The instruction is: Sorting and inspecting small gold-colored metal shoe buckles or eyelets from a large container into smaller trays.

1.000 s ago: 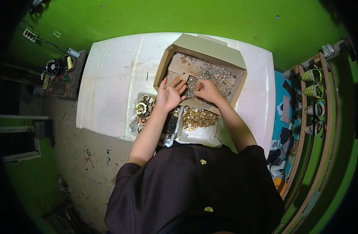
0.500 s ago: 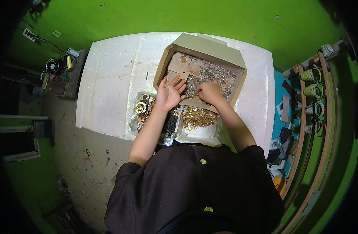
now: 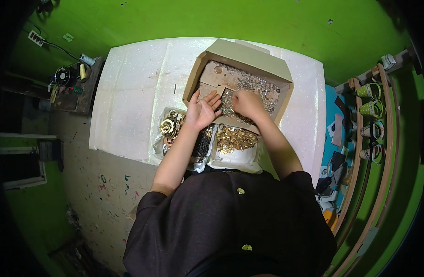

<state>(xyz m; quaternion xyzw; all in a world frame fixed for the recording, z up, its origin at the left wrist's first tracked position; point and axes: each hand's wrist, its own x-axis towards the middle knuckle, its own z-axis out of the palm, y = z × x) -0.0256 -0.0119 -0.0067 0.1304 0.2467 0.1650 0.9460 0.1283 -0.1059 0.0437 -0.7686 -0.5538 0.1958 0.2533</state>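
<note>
A cardboard box (image 3: 249, 57) with raised sides holds a spread of small glittering silvery and dark beads (image 3: 267, 90). Over its near left edge, my left hand (image 3: 203, 112) lies palm up with the fingers spread; nothing clear shows on the palm. My right hand (image 3: 249, 104) is closed in a pinch above the beads, and what its fingertips hold is too small to name. Below the box, a container (image 3: 235, 159) carries a heap of gold-coloured pieces (image 3: 236, 140). Beside it, partly under my left forearm, another container holds gold-coloured ornaments (image 3: 167, 127) and black beads (image 3: 202, 147).
A white sparkly tabletop (image 3: 133, 92) supports the box and containers, with a green wall (image 3: 165, 18) behind. At right stands a wooden rack (image 3: 388, 115) with several sandals (image 3: 369, 90). A small side table (image 3: 80, 104) with a fan (image 3: 63, 76) is at far left.
My right hand has shifted slightly up and left over the beads, its fingers now bunched closer to my left hand. The left hand stays palm up in nearly the same place.
</note>
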